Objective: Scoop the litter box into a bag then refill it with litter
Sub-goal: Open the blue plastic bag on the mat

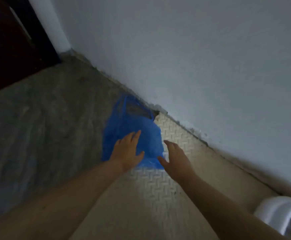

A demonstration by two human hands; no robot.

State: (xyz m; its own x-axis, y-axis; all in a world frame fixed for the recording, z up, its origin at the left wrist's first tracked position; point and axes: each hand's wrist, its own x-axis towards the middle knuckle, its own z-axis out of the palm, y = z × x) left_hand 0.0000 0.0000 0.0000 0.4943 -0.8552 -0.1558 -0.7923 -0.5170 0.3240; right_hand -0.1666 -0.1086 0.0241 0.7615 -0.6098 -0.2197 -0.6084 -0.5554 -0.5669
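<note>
A thin blue plastic bag point(132, 125) lies flat on the floor beside the wall, partly on a cream textured mat point(155, 184). My left hand point(128, 150) is over the bag's near part, fingers straight and spread. My right hand point(174, 157) hovers at the bag's right edge over the mat, fingers straight, thumb out. Neither hand holds anything. A white litter box point(278, 213) shows only as a rim at the bottom right corner, with grey litter inside.
A pale blue-grey wall point(193, 58) runs diagonally from upper left to lower right. Bare grey concrete floor point(37, 127) fills the left. A dark door point(11, 40) and a white pipe point(54, 28) stand at the top left.
</note>
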